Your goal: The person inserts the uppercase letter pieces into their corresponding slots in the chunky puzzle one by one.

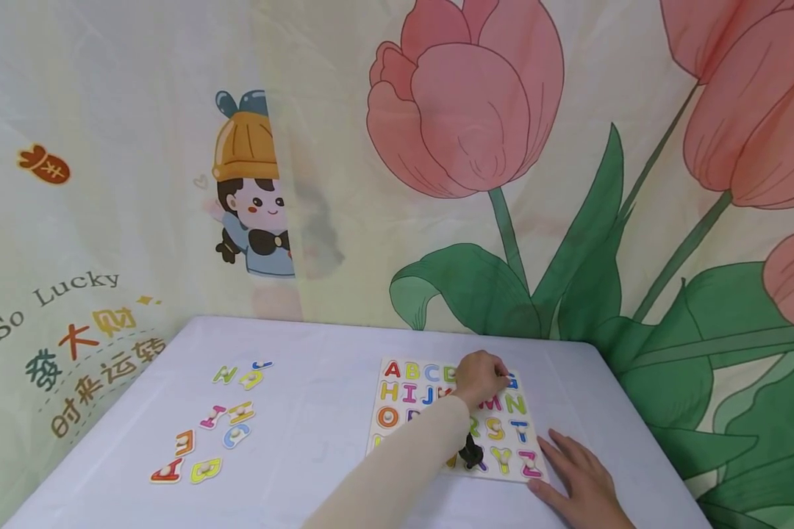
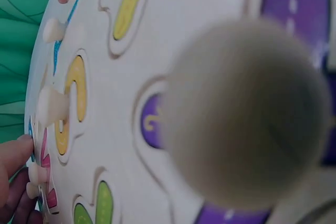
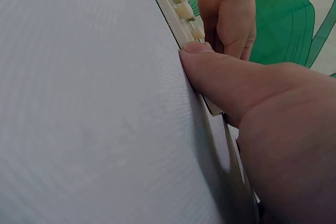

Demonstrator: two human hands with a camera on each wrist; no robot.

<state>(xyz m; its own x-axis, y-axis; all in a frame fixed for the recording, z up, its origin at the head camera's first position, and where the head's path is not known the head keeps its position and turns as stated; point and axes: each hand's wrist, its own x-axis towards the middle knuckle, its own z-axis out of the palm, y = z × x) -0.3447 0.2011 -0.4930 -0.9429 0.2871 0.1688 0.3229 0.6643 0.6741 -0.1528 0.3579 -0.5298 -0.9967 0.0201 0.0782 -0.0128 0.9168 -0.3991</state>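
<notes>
A white alphabet puzzle board [image 1: 377,400] with colourful knobbed letters lies on the right half of the table. My left hand [image 1: 479,378] reaches across it to the upper right, where its fingertips pinch the blue letter G piece [image 1: 512,382]; its knob is hidden by the fingers. In the left wrist view these fingers [image 2: 13,161] are at the board's far edge, and a blurred knob [image 2: 244,114] fills the foreground. My right hand [image 1: 582,477] lies at the board's lower right corner, fingers spread, beside the pink Z [image 1: 529,463]. Its thumb [image 3: 210,64] touches the board's edge.
Several loose letter pieces lie on the left of the white-covered table [image 1: 304,426], among them a red A [image 1: 167,471], a yellow B [image 1: 206,469] and a blue C [image 1: 236,436]. A printed curtain with tulips [image 1: 470,110] hangs behind the table.
</notes>
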